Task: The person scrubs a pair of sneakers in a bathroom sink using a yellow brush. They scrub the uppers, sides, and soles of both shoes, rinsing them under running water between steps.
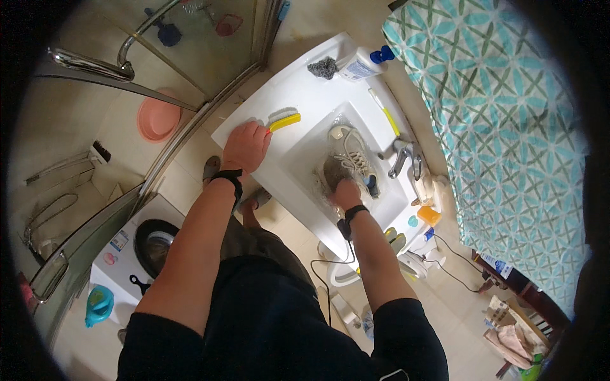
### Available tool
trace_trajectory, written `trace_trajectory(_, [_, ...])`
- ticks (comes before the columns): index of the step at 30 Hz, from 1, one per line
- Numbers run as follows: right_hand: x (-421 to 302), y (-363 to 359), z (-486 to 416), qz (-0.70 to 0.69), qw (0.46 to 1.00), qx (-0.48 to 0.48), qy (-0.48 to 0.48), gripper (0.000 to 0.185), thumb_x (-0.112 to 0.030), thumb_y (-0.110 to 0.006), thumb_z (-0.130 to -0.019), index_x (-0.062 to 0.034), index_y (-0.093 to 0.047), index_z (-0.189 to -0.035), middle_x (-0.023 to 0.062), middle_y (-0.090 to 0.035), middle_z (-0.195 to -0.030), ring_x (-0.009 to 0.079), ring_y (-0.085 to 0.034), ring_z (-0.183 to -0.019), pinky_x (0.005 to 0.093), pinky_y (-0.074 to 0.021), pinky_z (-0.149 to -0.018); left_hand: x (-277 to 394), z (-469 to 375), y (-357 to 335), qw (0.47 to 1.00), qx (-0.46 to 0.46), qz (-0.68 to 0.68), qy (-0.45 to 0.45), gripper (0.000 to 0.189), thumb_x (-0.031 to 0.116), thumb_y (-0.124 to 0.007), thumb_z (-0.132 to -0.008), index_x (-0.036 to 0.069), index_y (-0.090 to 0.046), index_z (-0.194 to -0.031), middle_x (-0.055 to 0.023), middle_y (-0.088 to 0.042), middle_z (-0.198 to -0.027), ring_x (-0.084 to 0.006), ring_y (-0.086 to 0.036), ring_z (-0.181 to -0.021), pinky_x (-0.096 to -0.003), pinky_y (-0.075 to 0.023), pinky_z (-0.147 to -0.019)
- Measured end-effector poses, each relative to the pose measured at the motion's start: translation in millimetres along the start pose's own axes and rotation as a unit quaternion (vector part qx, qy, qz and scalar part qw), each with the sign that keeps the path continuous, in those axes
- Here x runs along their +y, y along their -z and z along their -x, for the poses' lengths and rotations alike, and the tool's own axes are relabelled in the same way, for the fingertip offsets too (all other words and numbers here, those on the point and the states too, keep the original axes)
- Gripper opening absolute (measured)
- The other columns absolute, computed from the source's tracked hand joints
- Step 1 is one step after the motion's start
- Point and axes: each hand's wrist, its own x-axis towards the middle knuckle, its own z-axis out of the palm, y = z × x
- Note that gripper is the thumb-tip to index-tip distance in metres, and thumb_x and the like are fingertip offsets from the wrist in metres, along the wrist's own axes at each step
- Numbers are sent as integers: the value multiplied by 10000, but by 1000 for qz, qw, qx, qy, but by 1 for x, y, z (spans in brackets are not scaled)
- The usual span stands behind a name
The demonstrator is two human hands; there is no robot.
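A white basin holds water and a pair of light sneakers. My right hand is down in the basin, gripping the nearer, greyish-brown shoe; my fingers are partly hidden. Right beside it lies the other sneaker, its pale laces showing. At the left rim of the washstand my left hand is closed around the handle end of a yellow scrub brush. The bristles of that brush face away from me, close to the white counter.
Behind the basin stands a chrome faucet. A white bottle with a blue cap, a steel-wool scourer, a yellow-and-white toothbrush and orange soap lie around the rim. A washing machine stands left; a patterned curtain hangs right.
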Motion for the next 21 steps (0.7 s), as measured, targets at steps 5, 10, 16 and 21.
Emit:
trace_trajectory(5, [8,33,38,-106,991,61,-50,843,-520,-858,-650,40,-584,-1218,240,-721,-1056,403,-709,-970,480,-574,-848,1,-2,2,1000,23,-16,-1,178,228,-635,-967,54,-627,-927,-108,-604,-944,-320,-607,-922,-454,-508,-824])
trace_trajectory(10, [16,55,105,-117,978,155,-83,900,-528,-839,-690,-19,-521,-1361,204,-659,-1251,381,-695,-1023,463,-575,-860,4,-2,4,999,-34,-16,37,200,250,-626,-975,54,-655,-949,-105,-626,-977,-307,-617,-968,-442,-508,-876])
trace_trajectory(16, [10,54,118,-72,993,74,-59,943,-507,-824,-715,-25,-437,-1428,210,-631,-1277,359,-699,-1035,459,-585,-835,4,0,3,999,-20,-31,27,227,271,-611,-990,53,-651,-942,-110,-628,-969,-313,-611,-968,-451,-502,-871])
trace_trajectory(21, [-1,38,88,-21,999,24,-40,876,-473,-834,-691,-36,-491,-1369,197,-676,-1194,362,-706,-1005,453,-586,-838,5,-3,1,1000,12,-10,8,266,263,-604,-999,22,-615,-887,-160,-609,-922,-372,-604,-915,-504,-493,-835])
